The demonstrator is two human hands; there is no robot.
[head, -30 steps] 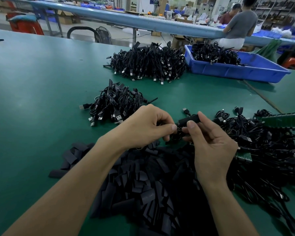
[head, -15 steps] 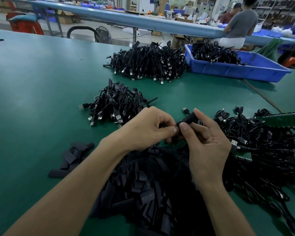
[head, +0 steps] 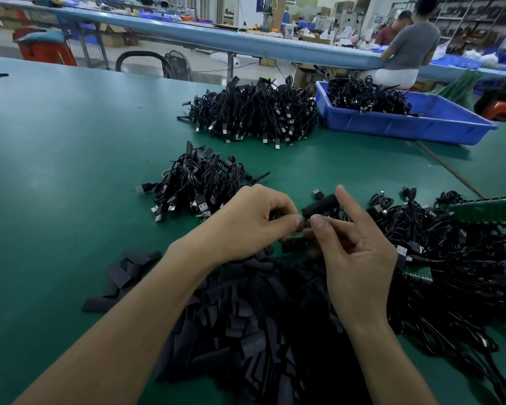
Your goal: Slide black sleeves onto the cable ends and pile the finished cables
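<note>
My left hand point(head: 251, 220) pinches a cable end with a small green board, its fingers curled. My right hand point(head: 354, 252) pinches a black sleeve point(head: 320, 205) with thumb and a middle finger; the forefinger points up beside it. The sleeve's near mouth meets the cable end between my thumbs. A heap of loose flat black sleeves point(head: 246, 325) lies right under my wrists. A small pile of coiled cables point(head: 199, 182) sits just beyond my left hand. A tangle of cables point(head: 450, 252) spreads to the right.
A larger cable pile point(head: 254, 112) lies farther back. A blue tray point(head: 406, 124) holding cables stands at the back right. A green strip point(head: 485, 210) rests on the right tangle. A person in a grey top point(head: 409, 48) sits behind the tray. Green table point(head: 56, 159) stretches left.
My right hand has slid toward the left hand, and its forefinger has lifted off the sleeve. The sleeve has tilted more upright over the cable end.
</note>
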